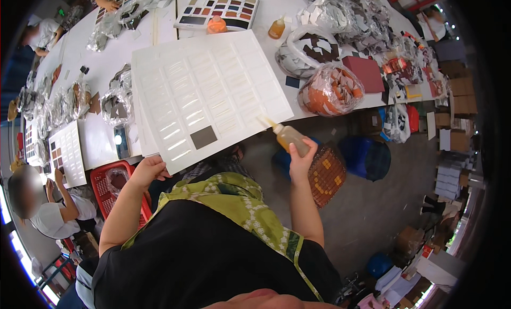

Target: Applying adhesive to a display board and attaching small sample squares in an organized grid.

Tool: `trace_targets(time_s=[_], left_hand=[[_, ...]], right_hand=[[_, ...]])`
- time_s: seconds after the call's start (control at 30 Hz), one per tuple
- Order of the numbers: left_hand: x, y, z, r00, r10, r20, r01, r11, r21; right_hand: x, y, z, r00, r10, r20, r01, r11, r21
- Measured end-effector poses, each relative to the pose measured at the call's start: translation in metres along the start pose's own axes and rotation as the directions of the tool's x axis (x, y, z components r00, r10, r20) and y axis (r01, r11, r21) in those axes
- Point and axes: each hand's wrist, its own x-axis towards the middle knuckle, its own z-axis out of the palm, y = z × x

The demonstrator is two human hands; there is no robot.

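Note:
A white sample card lies tilted on the table and juts past its front edge. Rows of rectangular cells cover it, many with glossy, wet-looking streaks. One dark grey-brown swatch sits in a cell near the card's lower edge. My left hand pinches the card's near left corner. In my right hand is a translucent squeeze bottle with yellowish contents, my fingers wrapped round it. Its nozzle points up and left, over the card's right lower edge.
Beyond the card stand a filled swatch board, an orange bottle and an amber bottle. Bags of orange pieces and dark pieces sit right. A red basket is left, near a seated co-worker.

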Motion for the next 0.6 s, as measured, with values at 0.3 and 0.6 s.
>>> trace_targets(time_s=[0.3, 0.6], left_hand=[[0.000, 0.000, 0.002, 0.999, -0.026, -0.026, 0.025, 0.999, -0.025], [-0.001, 0.003, 0.003, 0.999, -0.041, -0.034, 0.041, 0.999, 0.004]], right_hand=[[0.034, 0.007, -0.035, 0.970, -0.243, -0.001, 0.230, 0.919, -0.320], [0.053, 0.016, -0.023, 0.992, -0.097, -0.086, 0.084, 0.987, -0.140]])
